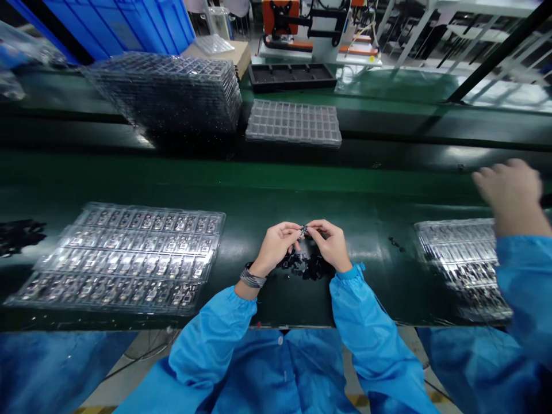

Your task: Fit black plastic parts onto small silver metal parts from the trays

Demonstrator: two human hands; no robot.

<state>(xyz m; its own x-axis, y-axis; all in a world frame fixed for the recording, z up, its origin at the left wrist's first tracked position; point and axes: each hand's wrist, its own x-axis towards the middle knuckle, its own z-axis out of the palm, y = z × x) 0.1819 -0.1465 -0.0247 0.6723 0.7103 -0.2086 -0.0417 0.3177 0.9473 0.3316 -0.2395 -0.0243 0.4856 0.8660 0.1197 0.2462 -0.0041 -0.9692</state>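
Observation:
My left hand (278,244) and my right hand (331,244) meet over the middle of the green worktable, fingertips pinched together. Between them is a small electronic part (303,231), dark with shiny metallic bits; its exact kind is too small to make out. Just below my fingers lies a loose pile of small black pieces (308,267) on the table. To my left, a clear plastic tray (129,253) carries rows of small electronic parts in its pockets.
A co-worker's hand (511,187) is raised at the right, above another filled clear tray (463,259). Behind stand a tall stack of clear trays (172,92), a lower tray stack (293,122), a black tray (291,76) and a blue bin (129,26). More black pieces (19,236) lie far left.

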